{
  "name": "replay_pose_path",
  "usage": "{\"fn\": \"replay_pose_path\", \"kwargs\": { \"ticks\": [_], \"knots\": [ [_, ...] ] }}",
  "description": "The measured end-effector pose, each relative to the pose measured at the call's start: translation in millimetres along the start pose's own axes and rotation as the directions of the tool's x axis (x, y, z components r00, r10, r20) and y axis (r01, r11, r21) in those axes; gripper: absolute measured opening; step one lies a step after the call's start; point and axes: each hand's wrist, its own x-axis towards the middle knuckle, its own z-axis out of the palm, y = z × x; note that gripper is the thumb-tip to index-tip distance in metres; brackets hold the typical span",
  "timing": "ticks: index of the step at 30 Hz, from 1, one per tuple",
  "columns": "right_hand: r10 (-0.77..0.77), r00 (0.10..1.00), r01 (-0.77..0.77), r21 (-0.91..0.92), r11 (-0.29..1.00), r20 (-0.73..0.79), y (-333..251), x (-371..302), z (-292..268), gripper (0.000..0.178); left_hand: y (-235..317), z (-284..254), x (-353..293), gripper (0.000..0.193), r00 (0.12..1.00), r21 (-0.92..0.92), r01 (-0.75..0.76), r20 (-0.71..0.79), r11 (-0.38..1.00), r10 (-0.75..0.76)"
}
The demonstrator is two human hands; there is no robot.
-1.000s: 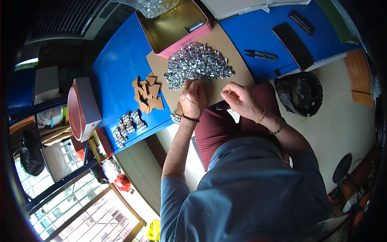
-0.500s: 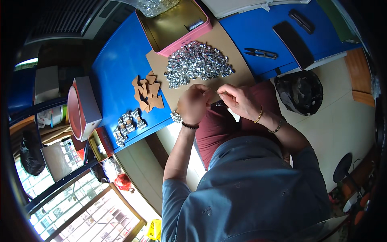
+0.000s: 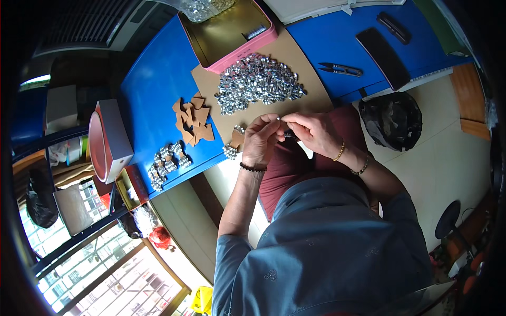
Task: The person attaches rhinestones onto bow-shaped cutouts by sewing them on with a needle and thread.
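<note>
Left hand point(image 3: 261, 139): raised over the lap at the desk edge, fingers pinched on a small silver piece point(image 3: 279, 118); a dark bead bracelet at the wrist.
Right hand point(image 3: 314, 131): meets the left, fingers closed on the same small piece from the other side; something small and dark shows beneath, too tiny to tell.
Piece, position: held in the air between both hands, just off the desk point(image 3: 153, 89), near the brown cardboard sheet point(image 3: 295, 58).
Risk, drop: the piece is tiny and held over the lap, not the desk; a slipped pinch would likely send it to the floor.
Risk, scatter: the pile of silver pieces point(image 3: 258, 81) lies loose just beyond the hands; a brushing wrist could spill it off the cardboard.
Risk, edge: a finished cluster point(image 3: 230, 151) sits right at the desk edge, easily knocked.
Count, pile: one, pieces too many to count.
Count, brown cardboard cutouts point(image 3: 191, 118): one heap, roughly ten.
Count, silver clusters point(image 3: 167, 163): one row of several, number unclear.
Count, pink tin point(image 3: 234, 31): one, open.
Count, snips point(image 3: 340, 68): one.
Count, phone point(image 3: 380, 51): one.
</note>
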Motion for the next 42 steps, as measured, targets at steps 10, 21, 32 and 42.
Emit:
{"fn": "replay_pose_path", "kwargs": {
  "ticks": [10,21,32,42],
  "knots": [
    [-0.085,0.996,0.083,-0.055,0.995,-0.033,3.4,-1.1,0.9,0.013,-2.4,2.7,-3.5,0.015,0.999,0.022,-0.022,-0.036,1.000,0.023],
    [-0.068,0.997,0.067,-0.035,0.997,-0.043,-0.1,-1.1,1.5,0.013,-4.8,5.8,-3.9,0.013,0.997,0.011,-0.071,-0.041,0.997,0.071],
    [-0.052,0.998,0.051,-0.037,0.998,-0.028,1.9,-1.5,1.5,0.009,-7.7,9.5,-6.1,0.013,0.996,-0.020,-0.049,-0.082,0.999,0.047],
    [-0.103,0.993,0.099,-0.084,0.992,-0.049,6.2,-4.2,4.3,0.013,-7.6,10.9,-6.6,0.013,0.995,-0.059,-0.048,-0.094,0.997,0.042]
  ]
}}
